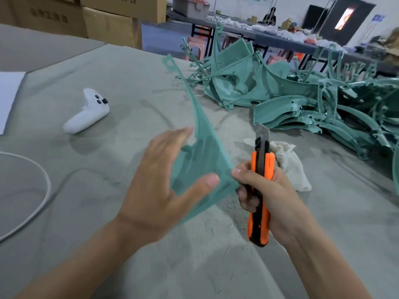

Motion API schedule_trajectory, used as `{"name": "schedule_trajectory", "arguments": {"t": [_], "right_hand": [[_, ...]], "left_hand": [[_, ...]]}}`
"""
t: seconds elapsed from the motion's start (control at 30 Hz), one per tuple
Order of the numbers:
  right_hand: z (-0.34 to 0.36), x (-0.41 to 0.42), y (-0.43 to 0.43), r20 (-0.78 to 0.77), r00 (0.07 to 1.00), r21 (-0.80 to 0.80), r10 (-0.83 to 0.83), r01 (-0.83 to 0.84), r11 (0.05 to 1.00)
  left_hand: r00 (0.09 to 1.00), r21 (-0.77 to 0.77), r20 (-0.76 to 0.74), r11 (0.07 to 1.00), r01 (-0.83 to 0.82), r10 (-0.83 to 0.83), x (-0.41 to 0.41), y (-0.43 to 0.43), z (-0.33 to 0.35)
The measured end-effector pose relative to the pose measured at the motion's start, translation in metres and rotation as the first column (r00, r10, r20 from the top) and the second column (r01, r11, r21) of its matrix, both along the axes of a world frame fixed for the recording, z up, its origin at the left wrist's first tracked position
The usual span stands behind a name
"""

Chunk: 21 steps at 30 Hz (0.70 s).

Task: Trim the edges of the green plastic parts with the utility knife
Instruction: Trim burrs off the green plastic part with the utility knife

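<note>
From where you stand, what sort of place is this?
Probably a factory workshop: a pile of green plastic parts on the grey-covered table, stacked cardboard boxes behind it, and another long worktable beyond.

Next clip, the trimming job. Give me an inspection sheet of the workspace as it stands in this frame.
Surface: grey cloth-covered table, fine debris near the hands.
Job's things: one green part held up between the hands; pile of green parts at right rear; utility knife, blade out, pointing up.
Clutter: white controller, white rag, white sheet at left edge.
Hands: left hand open, straight fingers behind the green part, thumb in front; right hand grips the utility knife.
Cables: white cable looping at left.
Surroundings: cardboard boxes, long tables with goods, pink stools.
</note>
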State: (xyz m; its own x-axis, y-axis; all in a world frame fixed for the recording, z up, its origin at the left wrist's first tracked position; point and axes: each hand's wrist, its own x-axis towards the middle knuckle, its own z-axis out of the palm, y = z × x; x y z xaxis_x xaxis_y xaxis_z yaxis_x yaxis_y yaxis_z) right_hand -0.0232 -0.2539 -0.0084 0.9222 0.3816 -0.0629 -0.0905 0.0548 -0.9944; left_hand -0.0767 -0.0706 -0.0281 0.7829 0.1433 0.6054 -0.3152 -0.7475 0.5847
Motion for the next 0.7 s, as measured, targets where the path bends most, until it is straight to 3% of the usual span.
{"name": "schedule_trajectory", "arguments": {"t": [0.07,0.17,0.3,0.47,0.57,0.7], "right_hand": [[-0.001,-0.003,0.003,0.015,1.0,0.032,-0.018,0.017,0.999],[0.0,-0.01,0.008,0.072,0.997,0.066,0.022,-0.027,0.997],[0.004,-0.015,0.01,0.218,0.972,-0.01,0.091,-0.091,0.996],[0.001,-0.011,0.005,0.469,0.878,-0.143,-0.096,0.182,0.973],[-0.002,-0.012,0.008,0.638,0.768,-0.297,-0.061,0.318,0.9],[-0.007,-0.017,0.015,0.733,0.68,-0.327,-0.026,0.385,0.863]], "left_hand": [[0.997,0.159,-0.045,0.985,0.063,-0.057,-0.003,-0.007,-0.004],[0.998,0.341,-0.05,0.94,-0.012,0.031,0.001,-0.01,-0.013],[0.988,0.254,0.134,0.96,-0.115,0.083,0.004,-0.003,-0.014],[0.936,0.157,0.316,0.965,-0.211,0.154,0.003,0.004,-0.014],[0.906,0.18,0.374,0.942,-0.282,0.2,0.003,0.004,-0.014],[0.899,0.231,0.402,0.931,-0.282,0.173,0.004,0.001,-0.013]]}}
